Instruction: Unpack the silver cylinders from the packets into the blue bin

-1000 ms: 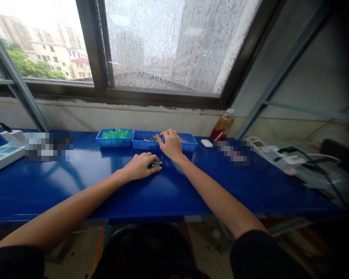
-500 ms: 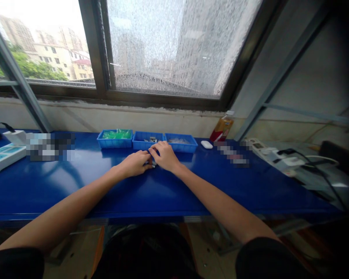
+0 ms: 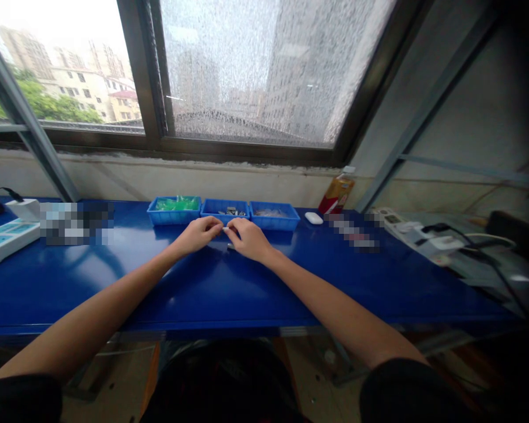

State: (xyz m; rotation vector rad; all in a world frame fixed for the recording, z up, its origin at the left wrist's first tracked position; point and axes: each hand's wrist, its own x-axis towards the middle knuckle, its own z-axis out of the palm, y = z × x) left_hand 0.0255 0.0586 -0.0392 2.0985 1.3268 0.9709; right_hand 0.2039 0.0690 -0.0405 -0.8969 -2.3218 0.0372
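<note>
My left hand (image 3: 199, 234) and my right hand (image 3: 248, 238) meet fingertip to fingertip above the blue table (image 3: 229, 294). Between them shows a tiny whitish piece (image 3: 224, 230), pinched in the right fingers; its kind is too small to make out. The left fingers are pinched too, and whatever they hold is hidden. Below the right hand a small metallic piece (image 3: 231, 247) lies on the table. Just behind the hands stands the middle blue bin (image 3: 209, 218), with small metal parts (image 3: 231, 211) inside.
A left blue bin (image 3: 158, 218) holds green plastic bags (image 3: 178, 203); a right blue bin (image 3: 280, 224) holds clear bits. Further right are a white case (image 3: 314, 218) and a drink bottle (image 3: 337, 192). Power strips (image 3: 9, 241) lie at the left and right sides.
Both hands have risen from the table and moved slightly toward the bins. The fingertips, earlier down on a small piece, are now lifted, and one metallic piece shows on the table.
</note>
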